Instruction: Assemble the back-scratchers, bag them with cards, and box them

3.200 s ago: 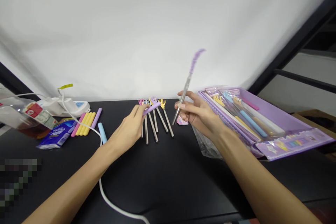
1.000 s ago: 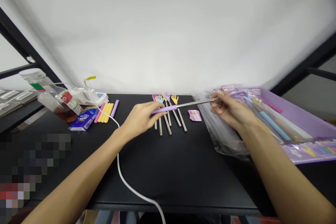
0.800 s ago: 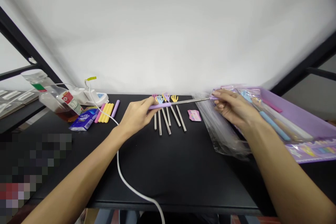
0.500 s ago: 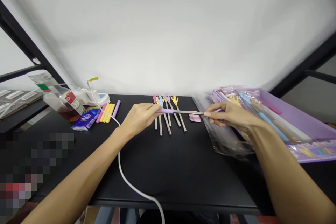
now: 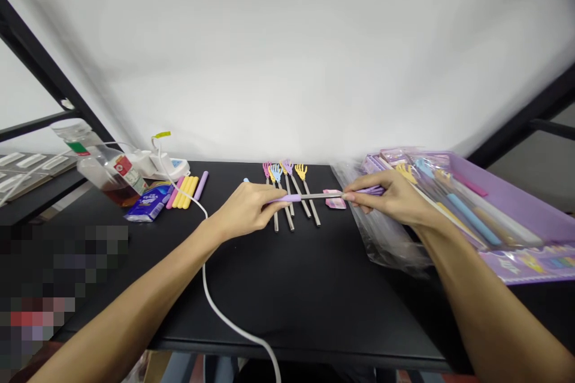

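Note:
My left hand (image 5: 249, 209) is closed round the purple handle of a back scratcher (image 5: 320, 195), which lies level across the middle of the view. The fingers of my right hand (image 5: 381, 194) pinch its metal rod close to the purple claw end, partly covered by the fingers. Bare rod shows between the two hands. Behind them on the black table lie several handleless back scratchers (image 5: 309, 194) with pink, blue, purple and yellow claws. Left of my left hand is a row of loose handles (image 5: 185, 192) in pink, yellow and purple. A small blue tip (image 5: 246, 180) peeks out behind that hand.
A purple box (image 5: 516, 203) with back scratchers stands at right, clear plastic wrapping (image 5: 386, 245) beside it. A pink card (image 5: 335, 199) lies near my right hand. At left are a bottle (image 5: 110, 170), tissue pack (image 5: 146, 203) and power strip (image 5: 177, 166). A white cable (image 5: 224, 314) crosses the table.
My hands have come slightly closer together, and less bare rod shows between handle and right fingers. The blue tip behind my left hand has come into sight.

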